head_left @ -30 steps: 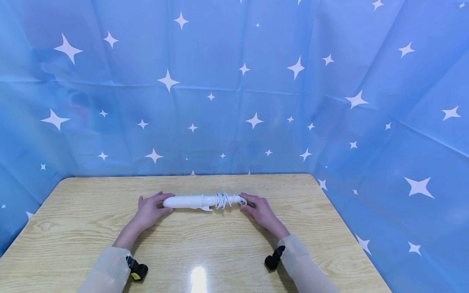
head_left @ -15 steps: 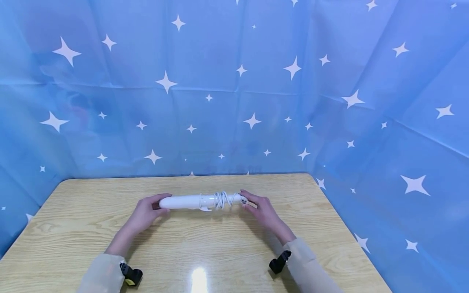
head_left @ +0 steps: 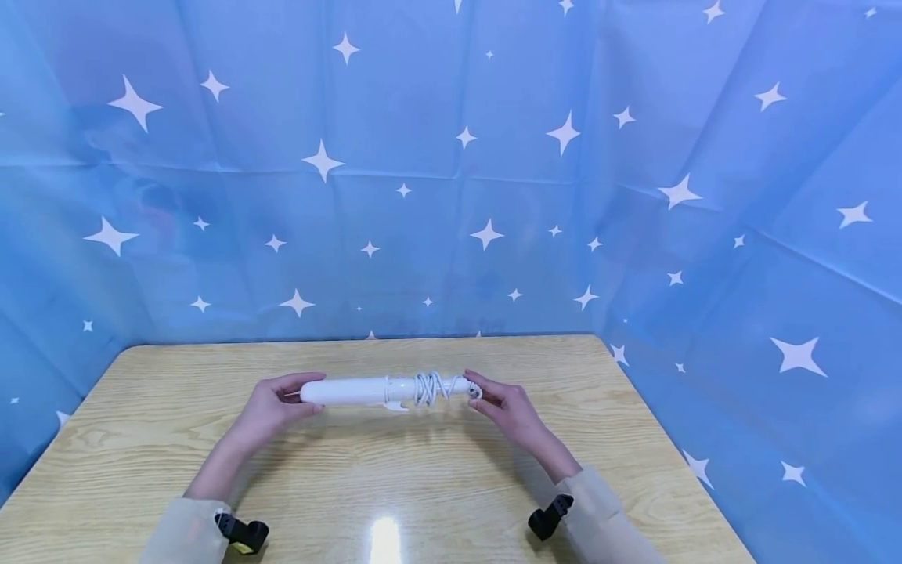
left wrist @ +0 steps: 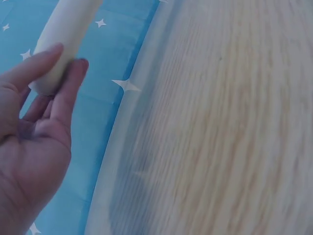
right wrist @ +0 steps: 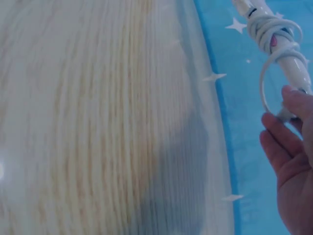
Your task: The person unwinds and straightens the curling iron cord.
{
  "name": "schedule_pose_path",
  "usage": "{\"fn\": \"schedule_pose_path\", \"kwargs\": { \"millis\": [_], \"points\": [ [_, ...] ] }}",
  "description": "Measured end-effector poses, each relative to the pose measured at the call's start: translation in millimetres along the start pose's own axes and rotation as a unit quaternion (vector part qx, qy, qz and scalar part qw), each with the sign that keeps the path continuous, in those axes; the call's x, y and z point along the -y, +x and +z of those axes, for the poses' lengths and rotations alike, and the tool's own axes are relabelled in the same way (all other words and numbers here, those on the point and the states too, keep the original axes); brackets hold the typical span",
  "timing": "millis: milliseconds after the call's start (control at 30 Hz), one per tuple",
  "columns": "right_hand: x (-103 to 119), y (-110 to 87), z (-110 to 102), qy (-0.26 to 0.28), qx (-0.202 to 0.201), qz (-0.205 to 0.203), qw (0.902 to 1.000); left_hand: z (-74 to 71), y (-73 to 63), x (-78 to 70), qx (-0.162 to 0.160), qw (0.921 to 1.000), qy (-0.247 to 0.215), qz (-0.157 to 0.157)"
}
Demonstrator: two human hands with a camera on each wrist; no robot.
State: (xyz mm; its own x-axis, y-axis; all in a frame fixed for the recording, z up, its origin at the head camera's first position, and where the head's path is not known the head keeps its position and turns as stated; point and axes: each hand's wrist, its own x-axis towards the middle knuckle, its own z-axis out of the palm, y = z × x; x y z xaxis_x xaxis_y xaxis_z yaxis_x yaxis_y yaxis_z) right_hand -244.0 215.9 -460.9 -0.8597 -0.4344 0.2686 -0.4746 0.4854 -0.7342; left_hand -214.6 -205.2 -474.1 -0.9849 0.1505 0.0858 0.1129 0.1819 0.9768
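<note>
A white curling iron is held level above the table between both hands, its thick rounded end to the left. Its pale cord is wound in several loops around the thinner handle on the right. A small lever sticks out underneath. My left hand pinches the thick end between thumb and fingers; the left wrist view shows this end up close. With thumb and fingertips my right hand grips the handle's end, where the cord comes out. In the right wrist view, part of that grip is cut off by the frame edge.
A light wood-grain table lies under the hands, with a bright light reflection near the front. Blue cloth with white stars hangs behind and at both sides. Black wrist cameras sit at both sleeves.
Both hands have lifted the curling iron a little off the table, and it appears slightly larger. The left hand has shifted left and now pinches the thick end more firmly.
</note>
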Motion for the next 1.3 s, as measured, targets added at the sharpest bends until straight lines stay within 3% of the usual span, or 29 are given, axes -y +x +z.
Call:
{"fn": "schedule_pose_path", "kwargs": {
  "millis": [167,533,800,1000,1167,1300],
  "points": [
    [8.1,-2.5,-1.4,-0.003,-0.004,0.022,0.9997,1.5,-3.5,1.7,0.014,0.9991,-0.039,0.000],
    [18.3,2.2,0.9,0.015,-0.010,0.009,0.9998,6.3,-0.5,-4.1,0.026,0.9953,-0.093,0.005],
    [23.8,-1.1,2.8,0.038,-0.004,0.009,0.9992,8.5,-2.0,-8.3,0.009,0.9845,-0.175,0.000],
    [23.8,-4.1,2.7,0.039,0.000,0.010,0.9992,10.8,-3.1,-8.9,0.003,0.9805,-0.196,0.006],
    [22.3,-2.9,4.9,0.032,-0.015,-0.012,0.9993,13.0,-2.9,-8.1,-0.001,0.9750,-0.222,0.001],
    [21.8,-1.7,6.5,0.012,-0.031,-0.053,0.9980,14.3,-2.4,-8.1,-0.005,0.9712,-0.238,-0.004]
  ]
}}
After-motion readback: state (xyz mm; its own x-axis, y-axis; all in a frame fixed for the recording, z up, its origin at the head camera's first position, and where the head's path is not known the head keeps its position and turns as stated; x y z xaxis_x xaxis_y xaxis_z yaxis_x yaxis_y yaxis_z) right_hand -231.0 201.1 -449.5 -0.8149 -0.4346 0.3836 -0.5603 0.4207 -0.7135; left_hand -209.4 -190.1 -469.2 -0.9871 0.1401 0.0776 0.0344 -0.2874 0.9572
